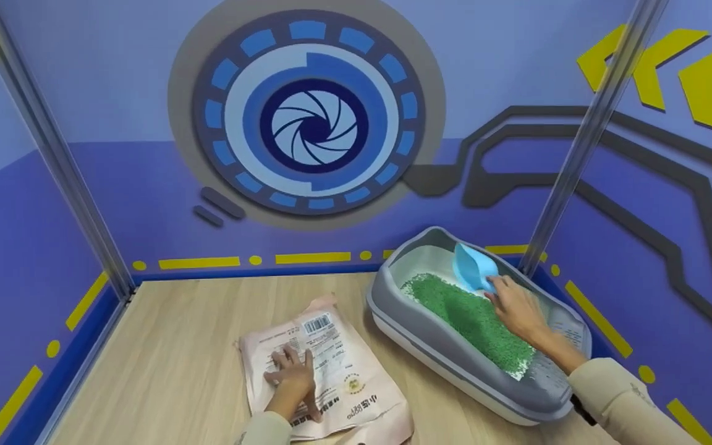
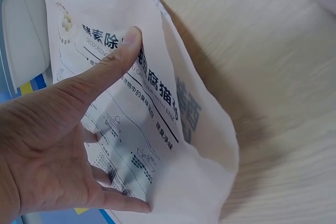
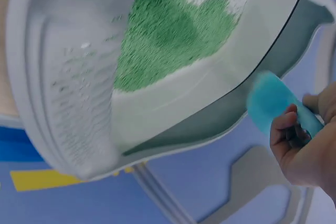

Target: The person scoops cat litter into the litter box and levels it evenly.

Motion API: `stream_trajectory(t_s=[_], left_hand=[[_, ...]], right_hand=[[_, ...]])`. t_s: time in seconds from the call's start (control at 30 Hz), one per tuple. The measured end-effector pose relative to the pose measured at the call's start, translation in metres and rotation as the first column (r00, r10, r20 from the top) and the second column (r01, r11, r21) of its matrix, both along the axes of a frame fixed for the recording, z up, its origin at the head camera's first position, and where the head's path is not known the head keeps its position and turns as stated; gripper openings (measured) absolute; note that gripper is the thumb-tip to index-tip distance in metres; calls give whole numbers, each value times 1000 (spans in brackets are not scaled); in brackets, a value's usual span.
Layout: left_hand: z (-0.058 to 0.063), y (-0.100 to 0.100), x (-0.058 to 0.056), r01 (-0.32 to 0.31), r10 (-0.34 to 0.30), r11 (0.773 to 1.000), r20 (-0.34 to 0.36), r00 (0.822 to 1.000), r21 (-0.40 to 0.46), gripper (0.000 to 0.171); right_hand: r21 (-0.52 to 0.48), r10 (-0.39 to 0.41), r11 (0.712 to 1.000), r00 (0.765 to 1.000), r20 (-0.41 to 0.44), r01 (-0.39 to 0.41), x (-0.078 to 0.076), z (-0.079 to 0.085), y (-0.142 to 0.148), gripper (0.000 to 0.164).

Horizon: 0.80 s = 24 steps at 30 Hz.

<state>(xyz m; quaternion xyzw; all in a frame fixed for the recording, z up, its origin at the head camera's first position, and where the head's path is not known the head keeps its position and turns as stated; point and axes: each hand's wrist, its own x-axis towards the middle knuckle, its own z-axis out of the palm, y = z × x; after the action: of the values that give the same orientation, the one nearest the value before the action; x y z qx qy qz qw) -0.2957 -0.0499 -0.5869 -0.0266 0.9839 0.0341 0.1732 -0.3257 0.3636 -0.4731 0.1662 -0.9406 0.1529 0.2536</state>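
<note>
A grey and white litter box (image 1: 430,346) stands on the right, with green cat litter (image 1: 486,324) spread over its floor. My right hand (image 1: 517,308) grips the handle of a light-blue scoop (image 1: 473,267) above the box's far part. In the right wrist view the fingers curl round the handle of the scoop (image 3: 270,103). A pale pink cat litter bag (image 1: 343,358) lies left of the box, printed with dark text. On top of it rests my left hand (image 1: 294,380), fingers spread; the left wrist view shows its thumb (image 2: 113,61) stretched along the printed face.
The wooden table (image 1: 177,346) extends to the left of the bag. Behind it rises a blue and purple printed wall (image 1: 133,204), with metal posts (image 1: 62,154) at the corners. A ridged grey step (image 3: 79,93) forms the litter box's near end.
</note>
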Motion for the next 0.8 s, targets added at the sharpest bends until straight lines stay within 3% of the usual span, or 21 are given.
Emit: stream_trajectory(t_s=[0.13,0.23,0.3,0.4,0.5,0.6,0.67,0.73,0.8], left_hand=[[0,-7,1,1,-1,999,-16,1000,36,132],[2,-10,1,9,-8,999,-22,1000,52,131],[4,-11,1,18,-17,999,-22,1000,47,129],[4,-13,1,35,-34,999,-18,999,35,127],[2,-16,1,63,-63,998,-3,998,-2,127],[-3,-18,-2,79,-79,997,7,997,-8,128],[-6,-19,-4,83,-83,997,4,997,-1,128],[-5,-19,-5,67,-67,997,-2,998,43,128],[-3,-19,-5,62,-61,996,-7,998,71,128]], right_hand=[[-198,46,980,997,68,-32,1,3,-15,35],[-358,76,933,990,120,-28,2,10,-24,34],[-460,107,888,982,157,-23,3,15,-30,33],[-590,190,808,949,253,-4,11,21,-41,32],[-662,300,749,882,363,18,23,26,-52,32],[-678,392,735,812,432,6,37,28,-63,32],[-672,430,740,784,447,-23,46,28,-71,30],[-655,448,752,783,431,-70,53,26,-78,27],[-619,442,776,804,398,-121,59,23,-84,23]])
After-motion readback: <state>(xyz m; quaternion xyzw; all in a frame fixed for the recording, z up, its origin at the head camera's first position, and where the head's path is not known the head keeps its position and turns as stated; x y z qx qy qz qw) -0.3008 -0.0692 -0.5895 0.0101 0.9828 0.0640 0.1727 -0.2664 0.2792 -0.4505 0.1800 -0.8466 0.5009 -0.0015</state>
